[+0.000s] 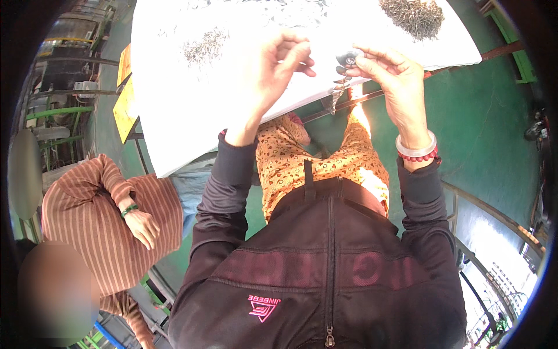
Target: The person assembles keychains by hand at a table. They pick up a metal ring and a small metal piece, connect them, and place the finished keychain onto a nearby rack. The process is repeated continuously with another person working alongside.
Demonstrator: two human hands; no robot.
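Note:
At the table's near edge, my right hand [398, 78] pinches a small dark metal piece [349, 59] with a round fitting in it, between thumb and fingers. Below it dangles a thin, chain-like strip of metal [337, 96]; how it joins the piece is unclear. To the left, over the white table top, my left hand [276, 70] is closed with its fingers curled toward the thumb. Glare hides whatever its fingertips may hold. A gap separates the two hands.
On the white table [168, 122] lie a heap of small brown metal pins [414, 17] at far right, a thinner scatter of pins [206, 47] at left and flat pieces [296, 11] at the far side. A person in a striped top [116, 227] sits close on my left.

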